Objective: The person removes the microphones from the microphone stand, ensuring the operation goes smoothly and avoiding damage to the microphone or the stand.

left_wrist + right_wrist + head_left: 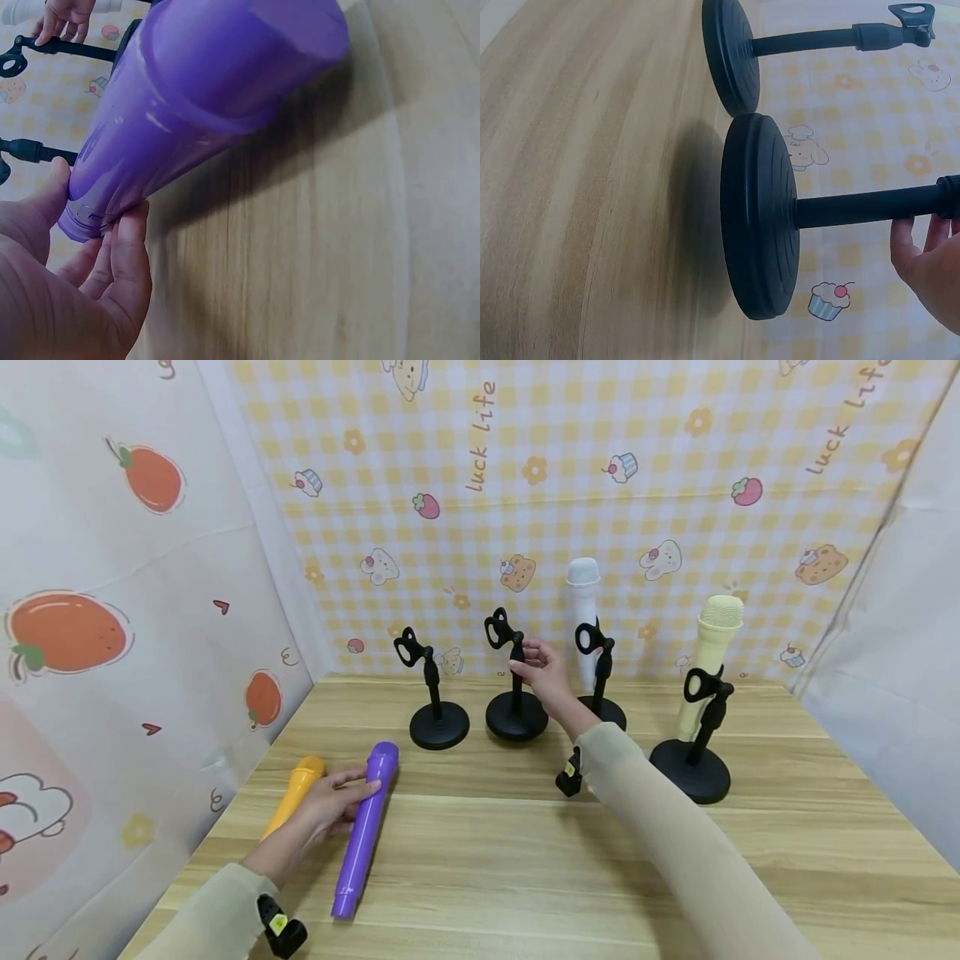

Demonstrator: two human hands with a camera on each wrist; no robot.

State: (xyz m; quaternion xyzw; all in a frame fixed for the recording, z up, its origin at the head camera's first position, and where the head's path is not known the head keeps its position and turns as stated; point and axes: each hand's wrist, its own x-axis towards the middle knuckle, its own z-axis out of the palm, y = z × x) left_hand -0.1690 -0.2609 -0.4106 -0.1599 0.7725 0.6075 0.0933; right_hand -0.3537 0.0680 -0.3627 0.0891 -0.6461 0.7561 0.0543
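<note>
My left hand [330, 802] grips a purple microphone [363, 847] just below its head, thumb on one side and fingers on the other. In the left wrist view, the purple microphone [180, 97] points its tail end at the camera and casts a shadow on the tabletop. With its fingertips, my right hand [546, 675] holds the upright pole of a black microphone stand [517, 718], second from the left. The right wrist view has this stand's round base [761, 217] close over the wood, a shadow beside it. Its clip holds nothing.
An orange microphone [296, 789] lies left of my left hand. Other black stands are at the left [439, 727], right of my right hand [602, 685] and far right [690, 772]. White [583, 602] and pale yellow [708, 647] microphones stand upright behind the right-hand ones, before a checked cloth.
</note>
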